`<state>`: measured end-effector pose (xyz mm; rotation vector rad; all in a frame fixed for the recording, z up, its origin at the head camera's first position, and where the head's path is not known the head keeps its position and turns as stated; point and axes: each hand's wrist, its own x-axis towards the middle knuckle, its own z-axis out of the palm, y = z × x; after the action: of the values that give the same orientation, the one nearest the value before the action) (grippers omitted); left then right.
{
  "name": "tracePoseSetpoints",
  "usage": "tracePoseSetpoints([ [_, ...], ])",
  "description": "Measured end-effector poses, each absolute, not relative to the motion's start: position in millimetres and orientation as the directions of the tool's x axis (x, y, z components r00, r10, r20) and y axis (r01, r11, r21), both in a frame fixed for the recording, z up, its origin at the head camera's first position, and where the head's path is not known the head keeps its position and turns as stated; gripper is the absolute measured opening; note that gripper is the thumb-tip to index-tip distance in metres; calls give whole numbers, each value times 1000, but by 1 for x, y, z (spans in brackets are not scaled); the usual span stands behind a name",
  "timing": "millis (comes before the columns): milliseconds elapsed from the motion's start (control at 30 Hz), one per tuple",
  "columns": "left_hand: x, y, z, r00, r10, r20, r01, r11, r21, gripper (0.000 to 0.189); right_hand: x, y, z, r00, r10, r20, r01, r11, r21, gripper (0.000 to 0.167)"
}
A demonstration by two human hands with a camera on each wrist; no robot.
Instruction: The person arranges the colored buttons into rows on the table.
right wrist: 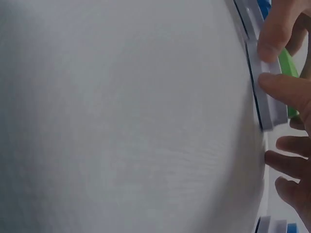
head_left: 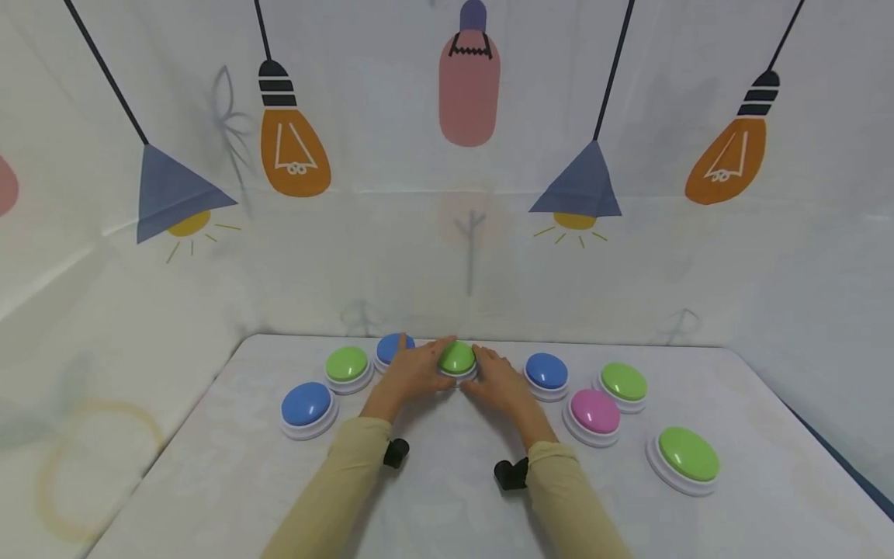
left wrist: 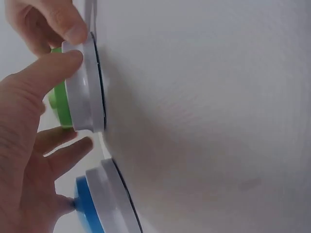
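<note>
Left hand (head_left: pixel 415 368) and right hand (head_left: pixel 499 380) curl round the green button (head_left: pixel 457 358); left-wrist view reveals a left finger touching a blue button (left wrist: pixel 87 206)!

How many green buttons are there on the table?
4. One green button is between the left hand and right hand, one at left between two blue buttons, one behind the pink button, and one at far right.

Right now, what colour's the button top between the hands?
The button top is green, clearest in the head view.
</note>
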<state>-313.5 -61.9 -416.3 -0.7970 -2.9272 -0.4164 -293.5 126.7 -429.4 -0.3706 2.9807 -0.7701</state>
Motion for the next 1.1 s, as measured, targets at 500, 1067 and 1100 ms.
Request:
tracePoseSetpoints([
  [500,-313,-60,-418,-845,504,178,533,822,199,71,-292,122,-433,-960,-268,75,-269,823,-500,67],
  [1067,-313,-63,-416,-824,542,167,565,810,160,69,-284,120,-436,-951,-285,122,-305,796,-523,64],
  [1100,-312,-64,-416,-824,541,169,565,809,163,69,-283,120,-435,-951,-286,121,-306,795,-523,64],
])
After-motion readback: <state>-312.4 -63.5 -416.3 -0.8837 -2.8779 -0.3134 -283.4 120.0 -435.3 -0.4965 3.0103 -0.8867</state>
